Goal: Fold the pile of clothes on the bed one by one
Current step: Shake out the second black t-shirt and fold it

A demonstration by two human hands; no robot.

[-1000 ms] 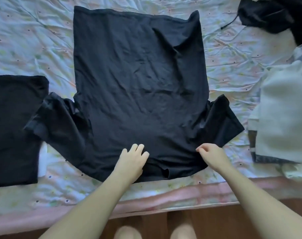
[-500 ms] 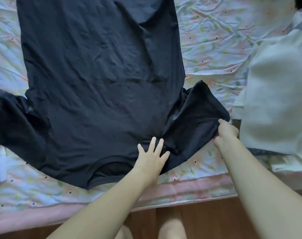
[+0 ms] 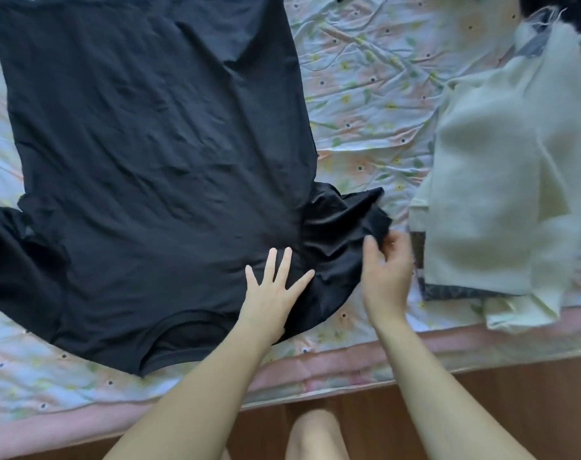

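A black T-shirt [image 3: 156,154] lies spread flat on the bed, its collar toward me at the near edge. My left hand [image 3: 272,293] presses flat on the shirt's shoulder, fingers spread, just left of the right sleeve [image 3: 335,234]. My right hand [image 3: 387,267] pinches the sleeve's outer edge and holds it lifted and bunched off the bed. The shirt's other sleeve [image 3: 17,260] lies crumpled at the far left.
A cream-white garment [image 3: 501,180] lies heaped on the right over a dark patterned cloth [image 3: 455,292]. The floral bedsheet [image 3: 375,94] shows between the two. The bed's pink edge [image 3: 332,370] borders a wooden floor [image 3: 481,410]; my knee [image 3: 315,436] is below.
The view shifted right and closer. My left hand slid right along the shirt onto the shoulder. My right hand went to the sleeve's outer edge, took hold and lifted it inward.
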